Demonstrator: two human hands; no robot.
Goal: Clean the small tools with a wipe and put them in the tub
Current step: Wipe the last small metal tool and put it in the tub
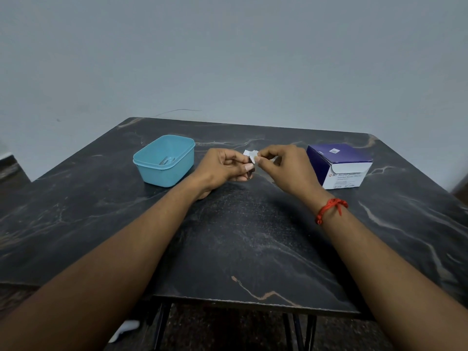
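Fingers of my left hand [222, 168] pinch a small dark tool [250, 162]; my right hand [287, 168] pinches the white wipe [250, 154] against its top. The blue tub [174, 173] sits left of my fingers, the swab box [340, 171] right

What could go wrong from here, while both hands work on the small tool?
1. The left hand holds the small tool between thumb and fingers above the table; rubbing with the wipe may loosen that grip, and the tool could drop.
2. The right hand pinches the wipe, which may slip away.
3. The tub stands apart to the left, so the tool could fall on the way.
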